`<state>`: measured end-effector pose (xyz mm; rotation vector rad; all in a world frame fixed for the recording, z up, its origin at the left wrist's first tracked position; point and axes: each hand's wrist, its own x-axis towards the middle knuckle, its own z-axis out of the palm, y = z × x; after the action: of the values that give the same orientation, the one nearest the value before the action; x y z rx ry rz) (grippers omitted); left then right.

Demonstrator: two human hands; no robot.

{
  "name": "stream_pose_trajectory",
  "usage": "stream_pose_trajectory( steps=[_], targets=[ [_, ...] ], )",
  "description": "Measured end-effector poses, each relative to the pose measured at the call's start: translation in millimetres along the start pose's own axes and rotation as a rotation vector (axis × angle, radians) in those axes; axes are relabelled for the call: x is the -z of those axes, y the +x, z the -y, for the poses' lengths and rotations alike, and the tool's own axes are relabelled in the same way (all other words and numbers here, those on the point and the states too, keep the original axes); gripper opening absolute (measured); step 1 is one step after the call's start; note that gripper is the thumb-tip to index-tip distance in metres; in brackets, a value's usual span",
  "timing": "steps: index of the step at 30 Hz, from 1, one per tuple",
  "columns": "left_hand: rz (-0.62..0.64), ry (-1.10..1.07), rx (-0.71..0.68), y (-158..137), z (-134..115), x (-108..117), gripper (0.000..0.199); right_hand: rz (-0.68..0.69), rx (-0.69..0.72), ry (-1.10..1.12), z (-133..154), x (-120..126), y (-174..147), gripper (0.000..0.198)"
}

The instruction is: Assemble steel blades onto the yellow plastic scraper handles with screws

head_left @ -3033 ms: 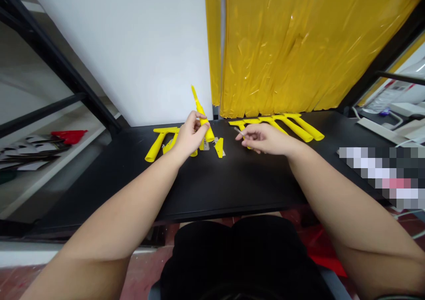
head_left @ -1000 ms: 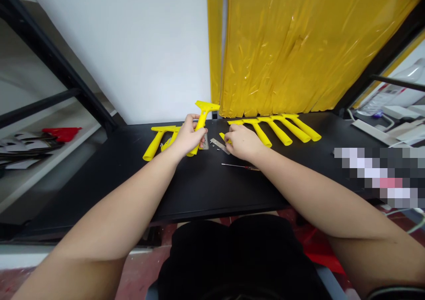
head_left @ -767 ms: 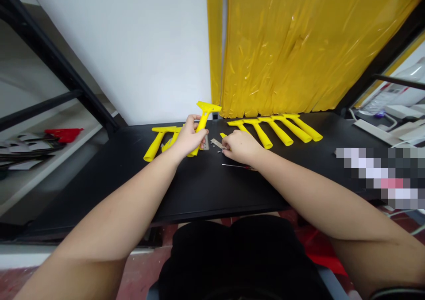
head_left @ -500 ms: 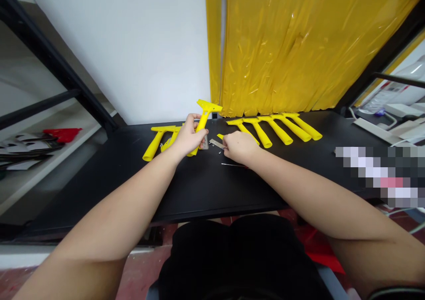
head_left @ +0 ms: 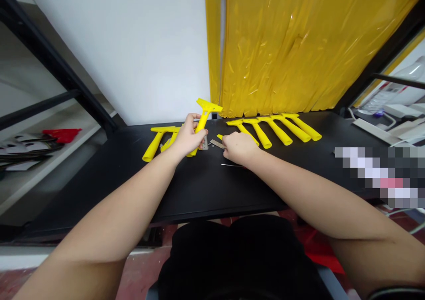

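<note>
My left hand (head_left: 186, 140) is closed round the handle of a yellow scraper (head_left: 202, 121), its wide head pointing up and away from me. To the right, just above the table, my right hand (head_left: 239, 148) pinches a small flat metal plate (head_left: 217, 144). Beside the left fingers is another grey metal plate (head_left: 205, 143), partly hidden, with tiny metal bits near it. A thin metal rod (head_left: 229, 164) lies under my right wrist, its other end covered. More yellow scrapers (head_left: 154, 146) lie left of and behind my left hand.
Several yellow scrapers (head_left: 279, 131) lie in a row at the back right of the black table (head_left: 206, 189). Yellow plastic wrap (head_left: 282, 48) and a white panel (head_left: 133, 48) stand behind. Black frame posts (head_left: 59, 56) flank the table, with a shelf (head_left: 66, 158) at left.
The metal plate in my right fingers has tilted slightly, and its surface looks plainer now. A tiny bit below it no longer shows in the same spot. My left hand stays in place.
</note>
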<state>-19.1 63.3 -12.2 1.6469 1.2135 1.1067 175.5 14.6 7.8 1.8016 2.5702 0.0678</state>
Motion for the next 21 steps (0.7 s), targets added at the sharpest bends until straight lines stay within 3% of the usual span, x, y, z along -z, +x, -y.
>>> stream_pose_trajectory(
  steps=[21],
  targets=[
    [-0.003,0.037,-0.042,-1,0,1,0.048,-0.125,0.043,0.025,-19,-10,4,0.032]
  ],
)
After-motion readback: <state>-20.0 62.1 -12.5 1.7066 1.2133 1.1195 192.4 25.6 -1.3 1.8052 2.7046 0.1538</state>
